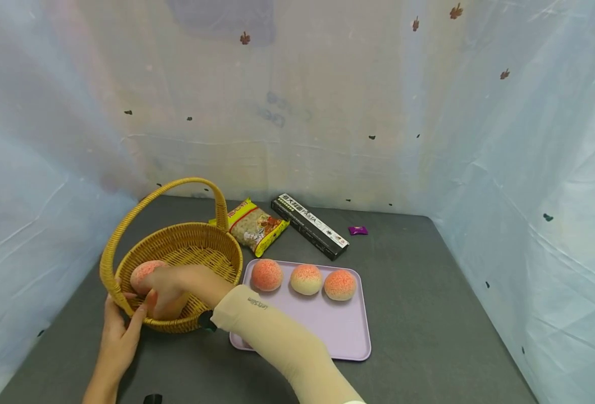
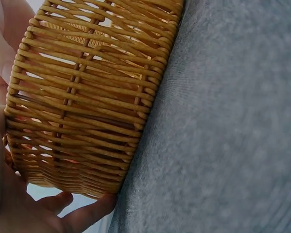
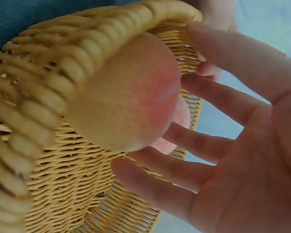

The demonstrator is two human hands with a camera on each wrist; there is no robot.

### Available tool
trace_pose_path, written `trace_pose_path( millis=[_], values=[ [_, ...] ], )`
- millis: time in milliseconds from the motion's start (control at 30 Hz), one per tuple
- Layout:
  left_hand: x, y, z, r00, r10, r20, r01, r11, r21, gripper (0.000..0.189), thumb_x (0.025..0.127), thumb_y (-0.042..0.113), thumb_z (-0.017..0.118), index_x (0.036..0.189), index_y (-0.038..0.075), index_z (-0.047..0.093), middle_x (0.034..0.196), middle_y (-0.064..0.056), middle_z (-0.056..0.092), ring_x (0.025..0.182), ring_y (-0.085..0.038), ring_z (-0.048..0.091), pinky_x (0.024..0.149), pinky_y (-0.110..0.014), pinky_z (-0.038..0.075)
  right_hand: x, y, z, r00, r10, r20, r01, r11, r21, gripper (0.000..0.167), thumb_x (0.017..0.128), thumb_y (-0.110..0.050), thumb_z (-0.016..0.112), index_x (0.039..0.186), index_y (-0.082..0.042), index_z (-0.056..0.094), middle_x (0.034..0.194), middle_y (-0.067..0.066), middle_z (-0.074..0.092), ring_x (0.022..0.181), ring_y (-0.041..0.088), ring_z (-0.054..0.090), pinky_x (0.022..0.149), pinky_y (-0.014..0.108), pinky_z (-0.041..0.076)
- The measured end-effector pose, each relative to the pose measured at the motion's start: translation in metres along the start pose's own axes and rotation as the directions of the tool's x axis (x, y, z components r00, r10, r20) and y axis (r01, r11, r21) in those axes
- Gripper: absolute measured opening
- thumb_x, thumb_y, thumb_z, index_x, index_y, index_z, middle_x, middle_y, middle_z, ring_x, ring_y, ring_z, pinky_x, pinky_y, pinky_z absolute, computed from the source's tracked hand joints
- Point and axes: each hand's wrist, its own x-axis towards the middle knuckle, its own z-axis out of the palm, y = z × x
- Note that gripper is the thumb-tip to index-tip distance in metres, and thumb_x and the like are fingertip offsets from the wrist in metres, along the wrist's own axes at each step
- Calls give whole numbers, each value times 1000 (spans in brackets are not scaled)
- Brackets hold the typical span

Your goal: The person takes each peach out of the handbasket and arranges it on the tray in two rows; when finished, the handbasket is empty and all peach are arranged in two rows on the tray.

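Note:
A yellow wicker basket [image 1: 204,238] with a tall handle stands at the left of the table. My left hand [image 1: 117,339] grips its near left side, thumb at the rim and fingers along the outer weave, as the left wrist view shows. My right hand [image 1: 168,286] reaches inside the basket. In the right wrist view its fingers are spread and nearly straight beside a pale peach [image 3: 131,97] with a pink blush; some fingertips seem to touch it. Behind lies another peach [image 3: 183,115], partly hidden. Three more peaches [image 1: 306,279] sit in a row on a lilac tray [image 1: 333,331].
Behind the basket and tray lie a yellow-edged food packet [image 1: 257,227] and a black pasta box [image 1: 310,225]. A small purple wrapped piece [image 1: 358,230] is to the box's right. Plastic sheeting [image 1: 297,112] hangs around the grey table [image 1: 429,314].

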Motion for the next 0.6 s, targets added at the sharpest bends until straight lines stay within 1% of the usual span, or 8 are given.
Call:
trace_pose_path(
  millis=[67,133,200,300,367,500,533,600],
  values=[
    [0,0,-1,1000,2,10,-2,1000,-2,62,104,8,50,156,7,15,131,-15,33,132,-3,29,96,-5,18,3,-3,1,1000,19,22,-19,1000,-14,23,96,-25,59,118,-19,61,108,-11,56,90,2,46,77,13,31],
    [0,0,-2,1000,3,20,-3,1000,-8,62,104,7,51,155,5,16,134,-18,32,136,-5,25,97,-4,16,5,-4,2,999,32,28,-31,999,-37,23,98,-24,56,120,-20,62,110,-13,57,92,2,46,77,13,31],
    [0,0,-3,999,-7,32,7,1000,-6,65,103,8,52,155,5,14,137,-20,30,135,-6,26,98,-5,23,5,-4,2,997,61,41,-58,997,-50,28,100,-22,56,127,-24,61,118,-16,56,99,-2,47,82,11,32],
    [-1,1,-3,998,-34,59,35,999,-12,70,102,8,56,156,7,11,139,-19,28,130,-7,30,85,-6,36,5,-2,1,991,102,82,-95,992,-78,39,99,-19,60,136,-30,57,128,-20,52,108,-5,46,88,10,33],
    [-2,1,-2,996,-53,67,54,998,-11,74,101,8,58,157,9,10,139,-17,28,126,-5,32,76,-5,40,4,-1,0,983,137,125,-128,989,-74,43,99,-15,60,138,-34,56,133,-22,49,114,-7,43,91,11,33],
    [-2,2,-3,996,-69,60,70,997,-13,75,100,7,59,157,10,10,136,-13,31,123,-3,33,75,-6,40,2,-1,-2,965,182,187,-180,983,-30,51,98,-8,59,138,-39,54,140,-25,42,123,-9,37,94,12,33],
    [-2,1,-4,996,-70,57,71,997,-10,76,100,7,59,157,10,10,134,-13,32,123,-3,34,75,-6,40,1,-2,-2,959,197,205,-193,980,-40,54,98,-8,59,140,-41,51,142,-27,40,123,-9,36,95,13,32],
    [-1,1,-4,996,-72,62,72,997,-11,71,101,9,58,155,8,14,140,-14,29,127,-6,32,75,-5,39,0,-4,-3,945,231,232,-217,973,-85,61,98,-8,59,144,-46,46,143,-29,37,122,-9,34,94,16,32]
  ],
)
